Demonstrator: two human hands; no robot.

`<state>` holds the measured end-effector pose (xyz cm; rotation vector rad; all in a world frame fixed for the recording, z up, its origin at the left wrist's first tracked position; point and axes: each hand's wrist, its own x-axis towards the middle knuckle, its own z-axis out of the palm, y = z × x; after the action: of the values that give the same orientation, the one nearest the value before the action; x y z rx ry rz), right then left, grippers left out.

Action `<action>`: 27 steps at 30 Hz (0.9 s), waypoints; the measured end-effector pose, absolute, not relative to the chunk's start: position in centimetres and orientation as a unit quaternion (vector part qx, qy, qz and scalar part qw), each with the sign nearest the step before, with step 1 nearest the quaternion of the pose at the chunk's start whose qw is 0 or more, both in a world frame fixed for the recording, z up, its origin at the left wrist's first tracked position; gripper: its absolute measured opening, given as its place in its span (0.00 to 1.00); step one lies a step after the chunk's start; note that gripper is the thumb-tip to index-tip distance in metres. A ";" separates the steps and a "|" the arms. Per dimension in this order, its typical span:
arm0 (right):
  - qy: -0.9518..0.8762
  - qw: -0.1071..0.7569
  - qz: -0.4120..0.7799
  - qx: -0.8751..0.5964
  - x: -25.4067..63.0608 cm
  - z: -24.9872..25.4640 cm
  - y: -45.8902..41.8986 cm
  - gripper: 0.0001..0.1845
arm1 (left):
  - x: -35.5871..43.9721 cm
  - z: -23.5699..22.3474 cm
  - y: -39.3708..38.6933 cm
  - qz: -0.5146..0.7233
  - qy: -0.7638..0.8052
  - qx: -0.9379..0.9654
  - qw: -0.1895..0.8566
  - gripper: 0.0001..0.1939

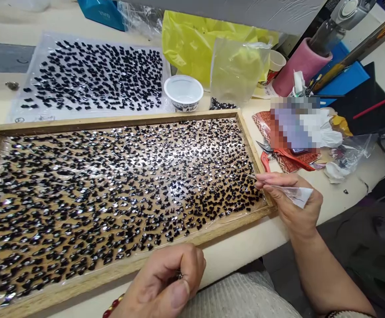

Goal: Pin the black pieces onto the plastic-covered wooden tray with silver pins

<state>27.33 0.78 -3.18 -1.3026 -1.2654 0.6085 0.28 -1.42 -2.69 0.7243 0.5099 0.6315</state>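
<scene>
My right hand is over the right end of a wooden-framed tray. Its thumb and fingers pinch a small cone-shaped plastic bag, clear with a whitish wide end. The narrow tip points left, over the small shiny black pieces that cover the tray in rows; whether it touches one I cannot tell. Many pieces carry a glossy spot. My left hand is closed in front of the tray's near edge. Small dark, shiny bits show between its curled fingers, too hidden to name.
Behind the tray lie a white sheet with more black pieces, a white plastic bowl, a clear bag with black bits and a yellow plastic bag. Red-handled snips, a pink roll and crumpled plastic stand right.
</scene>
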 end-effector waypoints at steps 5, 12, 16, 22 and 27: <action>-0.542 0.596 0.216 -0.552 27.4 -3.6 0.7 0.09 | 0.2 -2.8 -1.3 0.299 0.221 0.355 0.858 0.22; -0.506 0.556 0.263 -0.605 27.6 -2.9 1.2 0.11 | 0.2 -2.7 -1.2 0.298 0.225 0.366 0.852 0.22; -0.524 0.583 0.211 -0.584 27.7 -3.0 1.3 0.10 | 0.3 -2.6 -1.3 0.295 0.224 0.366 0.853 0.22; -0.543 0.591 0.204 -0.561 27.9 -3.4 1.3 0.08 | 0.2 -2.5 -1.2 0.297 0.235 0.373 0.847 0.22; -0.543 0.556 0.215 -0.592 27.9 -2.9 1.1 0.08 | 0.1 -2.6 -0.9 0.293 0.221 0.374 0.852 0.23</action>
<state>27.87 1.14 -2.91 -1.3975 -1.2821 0.5083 0.09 -0.86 -2.64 0.7881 0.4644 0.6177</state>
